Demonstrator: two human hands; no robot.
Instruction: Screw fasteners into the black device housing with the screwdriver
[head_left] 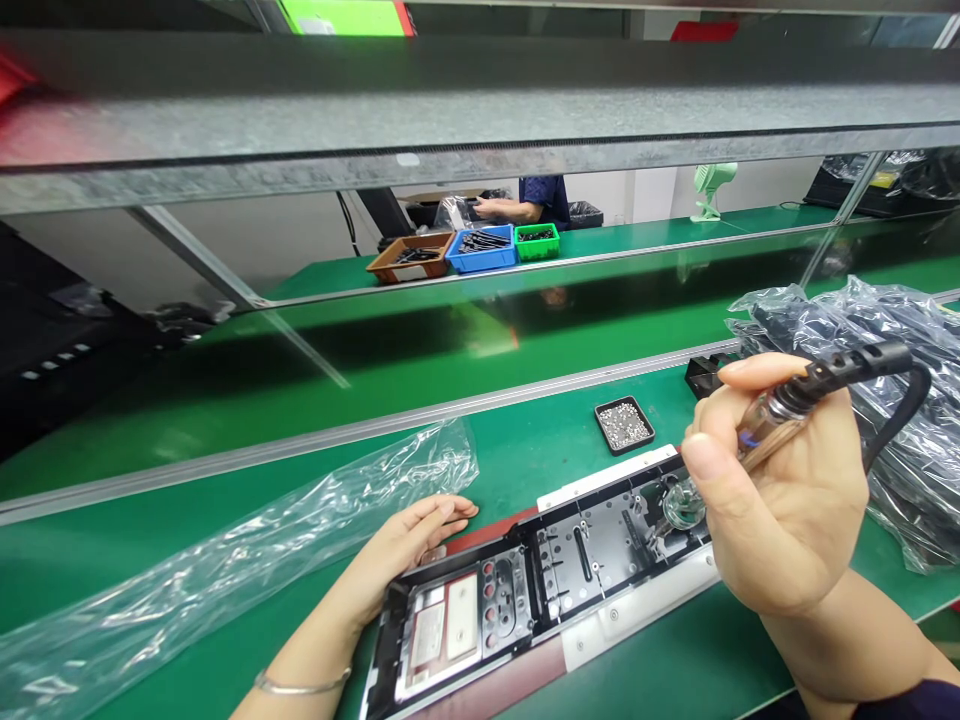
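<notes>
A long black plastic housing (585, 560) lies open side up in a fixture with white and dark red strips (630, 605). My right hand (787, 490) is closed around an electric screwdriver (787, 400) with a clear body and a black cable. Its tip points down at the right part of the housing, where my fingers and the clear body partly hide the contact. Against the housing's far left edge rests my left hand (412, 545), fingers stretched out and holding nothing. Behind the housing sits a small black tray of screws (624, 425).
A clear plastic bag (247, 560) stretches along the left. Bagged black parts (885, 400) are piled at right, beside a small black block (709, 375). A metal shelf beam (480, 150) crosses overhead. Across the bench are parts bins (481, 262), a fan (709, 190) and a person (541, 200).
</notes>
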